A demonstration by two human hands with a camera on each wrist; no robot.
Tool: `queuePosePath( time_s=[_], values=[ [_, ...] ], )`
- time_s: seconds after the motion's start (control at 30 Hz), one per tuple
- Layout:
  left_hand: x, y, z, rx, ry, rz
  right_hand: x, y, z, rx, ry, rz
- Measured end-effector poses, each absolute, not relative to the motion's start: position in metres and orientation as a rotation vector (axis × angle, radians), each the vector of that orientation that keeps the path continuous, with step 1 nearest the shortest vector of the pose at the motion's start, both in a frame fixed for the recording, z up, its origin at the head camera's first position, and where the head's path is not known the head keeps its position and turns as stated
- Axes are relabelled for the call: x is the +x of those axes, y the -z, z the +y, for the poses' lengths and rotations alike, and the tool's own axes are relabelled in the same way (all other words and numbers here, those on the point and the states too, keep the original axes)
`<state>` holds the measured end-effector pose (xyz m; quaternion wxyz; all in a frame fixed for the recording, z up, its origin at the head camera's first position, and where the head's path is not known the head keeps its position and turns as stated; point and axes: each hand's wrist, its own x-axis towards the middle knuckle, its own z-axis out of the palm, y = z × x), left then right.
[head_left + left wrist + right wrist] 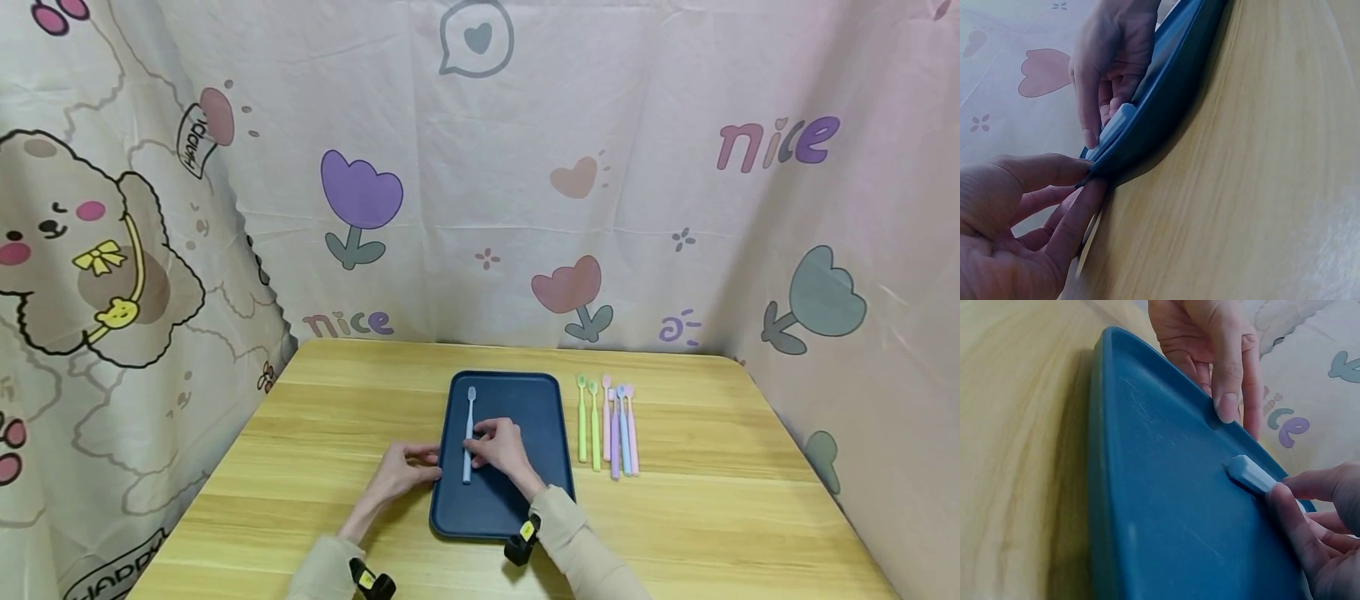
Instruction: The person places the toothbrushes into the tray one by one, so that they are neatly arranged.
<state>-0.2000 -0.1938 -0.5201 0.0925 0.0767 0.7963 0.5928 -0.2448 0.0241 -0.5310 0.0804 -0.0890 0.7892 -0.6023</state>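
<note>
The right hand [501, 446] pinches a slim pale-blue toothbrush [470, 417], its head beyond the grip and its faceted end nearer. Below that grip lies a smooth, faintly scratched, round-cornered blue tray [525, 408], its raised rim pinched by the left hand [405, 468]. Right of the grip, slender pastel toothbrushes [616, 437] lie on the wood-grained tabletop [697, 475].

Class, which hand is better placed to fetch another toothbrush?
Probably the right hand: it is nearer the other toothbrushes, right of the tray, though it must first release the held toothbrush. The left hand holds the tray's left rim, farther away.
</note>
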Motion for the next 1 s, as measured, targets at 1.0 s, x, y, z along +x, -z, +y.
queuePosePath(
  time_s=[1.0],
  values=[
    [-0.202, 0.524, -0.195, 0.224, -1.796, 2.31, -0.242, 0.535, 0.01, -0.199, 1.825, 2.416]
  ],
)
